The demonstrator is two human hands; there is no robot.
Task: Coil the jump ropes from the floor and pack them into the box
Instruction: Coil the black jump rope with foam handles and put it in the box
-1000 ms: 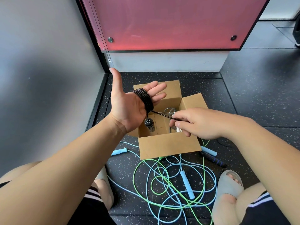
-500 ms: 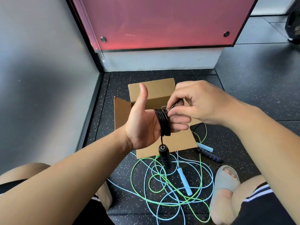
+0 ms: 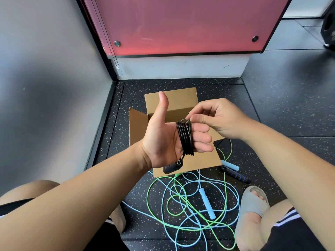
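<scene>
A black jump rope (image 3: 184,138) is wound in several turns round the fingers of my left hand (image 3: 163,140). That hand is held palm towards me, thumb up, fingers loosely extended, in front of the open cardboard box (image 3: 174,100). One black handle (image 3: 173,166) dangles just under the hand. My right hand (image 3: 223,118) pinches the rope's free end at the top of the coil. A green rope (image 3: 154,183) and a light blue rope (image 3: 235,196) lie tangled on the floor before the box.
A light blue handle (image 3: 207,203) lies in the tangle. Another light blue handle (image 3: 230,165) and a black-and-purple handle (image 3: 237,175) lie right of the box. My sandalled foot (image 3: 252,203) is at lower right. A grey wall stands left, a red panel (image 3: 181,24) behind.
My right hand rose from over the box to the top of the coil, laying more rope round my left fingers. The dangling black handle swung up close under my left hand.
</scene>
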